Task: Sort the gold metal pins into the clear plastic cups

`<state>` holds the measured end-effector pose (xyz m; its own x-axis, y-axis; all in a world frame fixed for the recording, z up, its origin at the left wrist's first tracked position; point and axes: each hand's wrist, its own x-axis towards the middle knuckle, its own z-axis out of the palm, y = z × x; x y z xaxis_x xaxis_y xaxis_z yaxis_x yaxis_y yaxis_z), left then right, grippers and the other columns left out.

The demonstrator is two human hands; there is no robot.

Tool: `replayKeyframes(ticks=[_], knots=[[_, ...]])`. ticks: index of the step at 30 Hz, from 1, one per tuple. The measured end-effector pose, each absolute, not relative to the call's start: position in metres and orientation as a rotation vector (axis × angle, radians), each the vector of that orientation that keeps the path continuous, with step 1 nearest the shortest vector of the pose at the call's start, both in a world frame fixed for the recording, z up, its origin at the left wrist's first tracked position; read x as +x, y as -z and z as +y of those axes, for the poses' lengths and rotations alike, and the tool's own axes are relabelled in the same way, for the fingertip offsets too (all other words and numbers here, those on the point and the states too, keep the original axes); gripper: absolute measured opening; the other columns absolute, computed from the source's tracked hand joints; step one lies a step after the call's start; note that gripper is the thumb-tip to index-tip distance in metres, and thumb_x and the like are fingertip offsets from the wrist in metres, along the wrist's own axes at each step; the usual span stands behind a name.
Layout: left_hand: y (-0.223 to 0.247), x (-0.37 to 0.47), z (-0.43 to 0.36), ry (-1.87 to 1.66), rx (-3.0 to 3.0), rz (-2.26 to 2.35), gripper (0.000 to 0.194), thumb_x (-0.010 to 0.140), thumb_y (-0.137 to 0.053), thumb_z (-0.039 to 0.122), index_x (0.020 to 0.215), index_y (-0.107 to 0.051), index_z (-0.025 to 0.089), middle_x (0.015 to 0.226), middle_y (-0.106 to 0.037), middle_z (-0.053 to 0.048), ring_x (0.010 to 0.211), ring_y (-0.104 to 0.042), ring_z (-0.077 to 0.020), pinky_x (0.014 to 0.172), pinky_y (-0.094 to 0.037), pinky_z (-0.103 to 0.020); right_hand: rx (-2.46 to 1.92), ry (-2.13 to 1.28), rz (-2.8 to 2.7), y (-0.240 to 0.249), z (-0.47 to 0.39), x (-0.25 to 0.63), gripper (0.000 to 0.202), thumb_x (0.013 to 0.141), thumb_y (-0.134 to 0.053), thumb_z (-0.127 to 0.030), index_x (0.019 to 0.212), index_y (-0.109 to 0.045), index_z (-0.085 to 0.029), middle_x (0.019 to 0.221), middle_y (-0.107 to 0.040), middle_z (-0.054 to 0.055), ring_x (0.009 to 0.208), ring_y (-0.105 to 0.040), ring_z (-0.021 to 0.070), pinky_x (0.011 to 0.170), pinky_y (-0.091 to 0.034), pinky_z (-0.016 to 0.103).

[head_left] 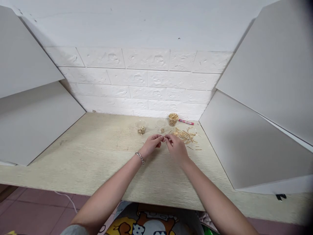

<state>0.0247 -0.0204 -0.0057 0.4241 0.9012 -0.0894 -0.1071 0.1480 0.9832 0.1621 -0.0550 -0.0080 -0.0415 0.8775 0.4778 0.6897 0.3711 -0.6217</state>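
Observation:
My left hand [154,144] and my right hand [175,146] meet above the table, thumbs and forefingers pinched close together. Whatever they hold between the fingertips is too small to make out. Just right of my right hand lies a loose pile of thin gold-coloured sticks or tubes [184,134]. Behind my hands stand two clear cups: the left cup [140,124] holds small gold-coloured pieces [141,130], and the right cup [161,124] has a few small pieces in its bottom. A third cup [173,120] behind the pile is full of gold-coloured pieces.
A red pen-like stick [186,122] lies beside the full cup, near the white brick-patterned wall [134,78]. Grey-white panels flank the pale wooden table [97,163] on the left [41,120] and right [256,140]. A small black object [281,197] sits at the front right.

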Motion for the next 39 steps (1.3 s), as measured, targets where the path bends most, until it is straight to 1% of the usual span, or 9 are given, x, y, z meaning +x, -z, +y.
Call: replayKeyframes(ticks=[4, 11, 21, 30, 39], knots=[[0.0061, 0.0241, -0.0203, -0.88, 1.178, 0.852, 0.031, 0.068, -0.062, 0.043, 0.072, -0.057, 0.013, 0.058, -0.047, 0.003, 0.052, -0.041, -0.0058, 0.054, -0.034, -0.021, -1.391, -0.284, -1.763, 0.0077, -0.054, 0.1643, 0.017, 0.084, -0.044, -0.028, 0.093, -0.057, -0.02, 0.09, -0.064, 0.005, 0.076, -0.059, 0.0167, 0.068, -0.045, 0.028], [0.0052, 0.0238, -0.0202, -0.881, 1.208, 0.883, 0.031, 0.068, -0.061, 0.044, 0.07, -0.056, 0.013, 0.056, -0.046, 0.003, 0.051, -0.041, -0.0063, 0.053, -0.033, -0.021, -1.37, -0.24, -1.805, 0.0054, -0.0536, 0.1661, 0.017, 0.085, -0.042, -0.026, 0.084, -0.057, -0.02, 0.081, -0.063, 0.003, 0.068, -0.056, 0.015, 0.065, -0.043, 0.027], [0.0018, 0.0233, -0.0205, -0.859, 1.253, 0.899, 0.035, 0.066, -0.062, 0.047, 0.071, -0.057, 0.013, 0.057, -0.046, 0.003, 0.052, -0.04, -0.0066, 0.054, -0.033, -0.022, -1.388, -0.23, -1.811, 0.0053, -0.0542, 0.1654, 0.015, 0.084, -0.042, -0.026, 0.084, -0.056, -0.02, 0.08, -0.062, 0.003, 0.064, -0.055, 0.0138, 0.063, -0.041, 0.026], [0.0006, 0.0234, -0.0226, -0.92, 1.201, 0.905, 0.036, 0.064, -0.064, 0.047, 0.072, -0.06, 0.013, 0.069, -0.056, 0.0, 0.053, -0.042, -0.0054, 0.054, -0.034, -0.022, -1.411, -0.237, -1.82, 0.0045, -0.056, 0.1651, 0.015, 0.084, -0.042, -0.026, 0.083, -0.056, -0.02, 0.079, -0.062, 0.002, 0.065, -0.054, 0.0141, 0.062, -0.039, 0.025], [-0.003, 0.0232, -0.0228, -0.932, 1.295, 0.969, 0.035, 0.064, -0.064, 0.047, 0.071, -0.063, 0.013, 0.068, -0.057, -0.001, 0.055, -0.041, -0.0068, 0.054, -0.034, -0.022, -1.447, -0.2, -1.863, 0.0031, -0.0577, 0.1637, 0.015, 0.085, -0.04, -0.025, 0.085, -0.054, -0.02, 0.08, -0.062, 0.003, 0.067, -0.055, 0.0156, 0.06, -0.037, 0.026]])
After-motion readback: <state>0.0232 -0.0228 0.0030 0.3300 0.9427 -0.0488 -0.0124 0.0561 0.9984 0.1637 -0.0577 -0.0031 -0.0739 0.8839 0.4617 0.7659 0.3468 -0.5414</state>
